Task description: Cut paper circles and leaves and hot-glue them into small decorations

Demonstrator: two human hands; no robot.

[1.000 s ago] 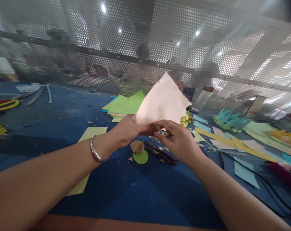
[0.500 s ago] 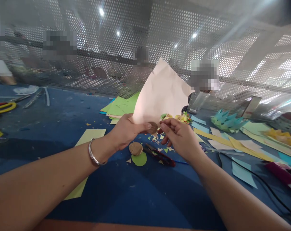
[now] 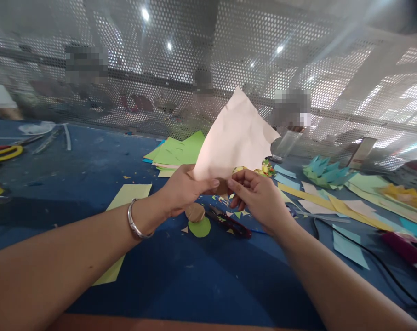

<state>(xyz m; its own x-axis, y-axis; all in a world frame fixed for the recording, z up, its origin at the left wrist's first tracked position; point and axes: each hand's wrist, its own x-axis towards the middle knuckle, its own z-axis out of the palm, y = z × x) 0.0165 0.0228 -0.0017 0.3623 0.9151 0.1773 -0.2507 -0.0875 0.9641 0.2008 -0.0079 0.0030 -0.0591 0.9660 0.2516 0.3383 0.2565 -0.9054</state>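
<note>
Left hand pinches the pale pink sheet and brown disc together, above the scissors. Right hand is at the disc's edge; can't tell if it's gripping. Risk: disc could skid on the sheet, thumb covers only one side; unsupported top may flop or crease. Sheet looks curved, faintly wrinkled, one edge notched.
</note>
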